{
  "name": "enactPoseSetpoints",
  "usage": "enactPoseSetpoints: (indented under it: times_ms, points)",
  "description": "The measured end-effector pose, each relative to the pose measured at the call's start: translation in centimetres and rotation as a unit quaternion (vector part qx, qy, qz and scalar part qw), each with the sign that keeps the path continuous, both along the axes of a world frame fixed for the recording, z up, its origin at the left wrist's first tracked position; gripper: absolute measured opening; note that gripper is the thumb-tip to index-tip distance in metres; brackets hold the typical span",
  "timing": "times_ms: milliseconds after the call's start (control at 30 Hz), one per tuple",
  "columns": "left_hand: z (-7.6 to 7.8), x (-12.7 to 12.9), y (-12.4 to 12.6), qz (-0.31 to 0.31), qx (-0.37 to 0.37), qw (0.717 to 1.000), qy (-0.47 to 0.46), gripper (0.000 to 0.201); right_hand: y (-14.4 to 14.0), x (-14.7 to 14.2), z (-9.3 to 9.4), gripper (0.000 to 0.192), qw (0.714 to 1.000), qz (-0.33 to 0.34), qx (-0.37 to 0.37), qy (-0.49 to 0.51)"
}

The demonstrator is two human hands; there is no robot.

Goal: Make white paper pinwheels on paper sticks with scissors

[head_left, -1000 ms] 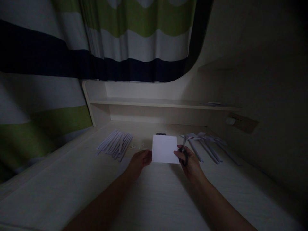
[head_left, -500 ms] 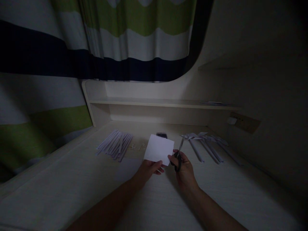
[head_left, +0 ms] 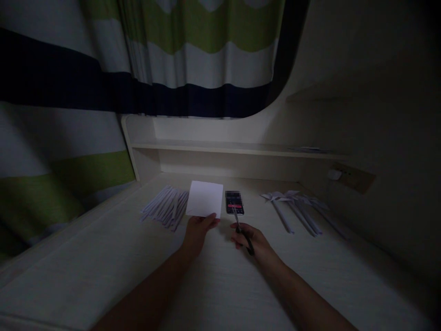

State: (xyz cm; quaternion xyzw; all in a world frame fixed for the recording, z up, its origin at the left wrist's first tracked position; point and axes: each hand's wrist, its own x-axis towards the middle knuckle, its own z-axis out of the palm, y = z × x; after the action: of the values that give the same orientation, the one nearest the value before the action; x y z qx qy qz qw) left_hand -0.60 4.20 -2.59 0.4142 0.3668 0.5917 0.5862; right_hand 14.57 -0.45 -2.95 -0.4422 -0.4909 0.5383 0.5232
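A square white sheet of paper [head_left: 205, 197] is held up over the desk, its lower edge pinched by my left hand [head_left: 199, 232], thumb on top. My right hand [head_left: 253, 239] is closed around the black handles of a pair of scissors [head_left: 244, 236]. The blades point away from me and overlap the near end of a phone [head_left: 234, 202] lying on the desk. Paper and scissors are apart from each other. Another pale sheet [head_left: 177, 239] lies flat beside my left forearm, partly hidden.
Several rolled paper sticks [head_left: 165, 207] lie in a pile at the left. Several paper pinwheels on sticks [head_left: 284, 211] lie at the right. A shelf [head_left: 220, 147] runs along the back under a striped curtain [head_left: 206, 69]. A wall socket [head_left: 354, 177] is at the right.
My left hand has moved left and away from me with the paper, uncovering the phone. My right hand has let go of the paper's corner and moved slightly left, still holding the scissors.
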Motion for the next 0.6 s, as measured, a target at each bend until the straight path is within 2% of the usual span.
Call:
enactPoseSetpoints:
  times_ms: [233, 600]
  points:
    - [0.17, -0.37, -0.04, 0.027, 0.017, 0.998, 0.063, 0.024, -0.18, -0.52, -0.67, 0.035, 0.994, 0.101, 0.006, -0.048]
    - [0.01, 0.09, -0.85, 0.011, 0.013, 0.992, 0.122, 0.027, -0.54, -0.75, -0.72, 0.037, 0.99, 0.113, 0.007, -0.089]
